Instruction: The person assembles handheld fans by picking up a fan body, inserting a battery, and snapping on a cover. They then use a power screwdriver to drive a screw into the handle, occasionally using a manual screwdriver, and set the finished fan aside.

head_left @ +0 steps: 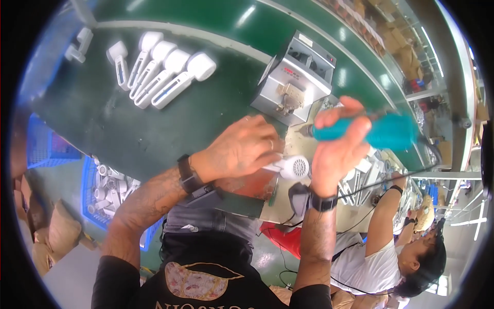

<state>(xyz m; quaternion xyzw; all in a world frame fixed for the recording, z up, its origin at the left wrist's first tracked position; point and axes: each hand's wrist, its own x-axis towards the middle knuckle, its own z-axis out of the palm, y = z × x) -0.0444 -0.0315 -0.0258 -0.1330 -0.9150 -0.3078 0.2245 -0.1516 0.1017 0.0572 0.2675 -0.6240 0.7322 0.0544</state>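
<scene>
My left hand [246, 146] is closed on a white handheld appliance part [294, 167], whose round, perforated head pokes out past the fingers. Most of its handle is hidden under the hand. In my right hand [339, 147] is a teal electric screwdriver [370, 131], slightly blurred, with its tip pointing left. That tip is above and apart from the white part, close to a grey box-shaped screw feeder [296, 77]. Farther left, several white housings [177, 80] with round heads and slotted handles lie side by side on the dark green table [113, 118].
A blue basket [87, 198] full of white parts stands low at the left, near another blue crate [49, 141]. More white parts [363, 177] are piled to the right along the bench. A co-worker [375, 255] in a white shirt sits there, and black cables [360, 189] run across.
</scene>
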